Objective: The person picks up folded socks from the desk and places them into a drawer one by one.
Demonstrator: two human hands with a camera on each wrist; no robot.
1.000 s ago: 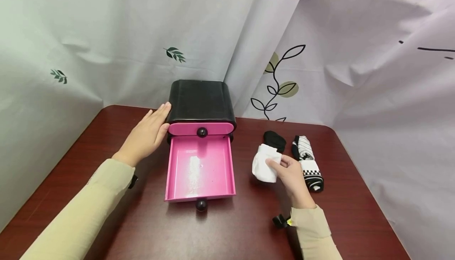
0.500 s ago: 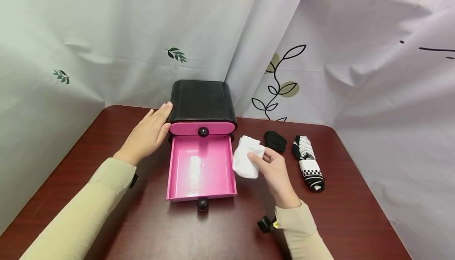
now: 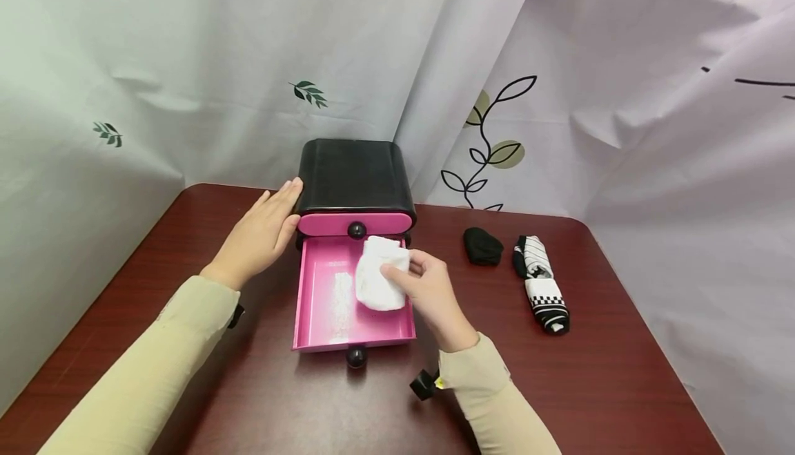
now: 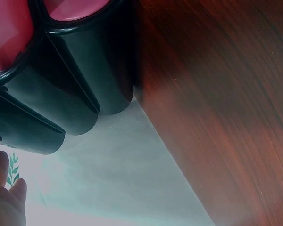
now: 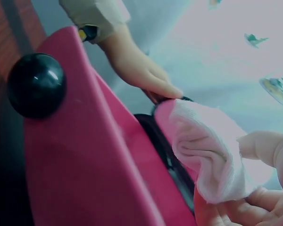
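A folded white sock (image 3: 380, 277) is pinched between the thumb and fingers of my right hand (image 3: 431, 296), over the right half of a pulled-out pink drawer (image 3: 310, 334). In the right wrist view the sock's (image 5: 205, 150) layered folds face the camera. The drawer belongs to a small black cabinet (image 3: 354, 175), whose upper pink drawer (image 3: 323, 224) is closed. My left hand (image 3: 254, 237) lies with straight fingers against the cabinet's left side; in the left wrist view only some of its fingers (image 4: 0, 169) show at the edge.
On the table (image 3: 298, 413), right of the cabinet, lie a black folded sock (image 3: 482, 246), a white-and-black striped one (image 3: 534, 258) and a checkered one (image 3: 548, 306). A round black knob (image 3: 357, 357) sticks out from the drawer front. A pale curtain (image 3: 248, 61) hangs behind.
My right hand has carried the white sock leftward, from beside the black sock to over the pulled-out drawer. The left hand has stayed against the cabinet.
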